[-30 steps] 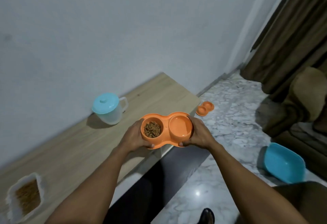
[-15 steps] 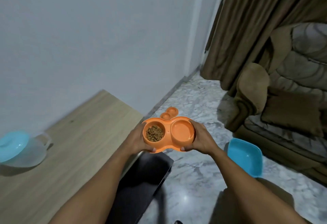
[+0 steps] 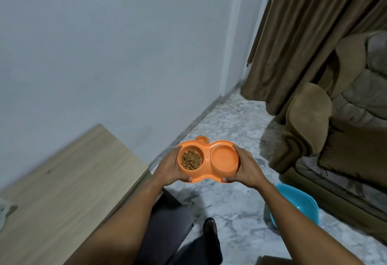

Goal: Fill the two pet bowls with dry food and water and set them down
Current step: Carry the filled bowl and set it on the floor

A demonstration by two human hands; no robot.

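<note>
I hold an orange double pet bowl in the air over the marble floor. Its left cup has brown dry food; whether its right cup holds water I cannot tell. My left hand grips the left end, my right hand grips the right end, thumbs on the near rim. A second orange double bowl lies on the floor by the wall, mostly hidden behind the held one.
A wooden table is at the left, its corner near my left arm. A blue plastic tub sits on the floor at the right, beside a brown sofa. Brown curtains hang behind. My shoe is below.
The view has swung right and away from the table; the blue-lidded jug and food bag have left the frame. Both hands still carry the bowl, now over the floor.
</note>
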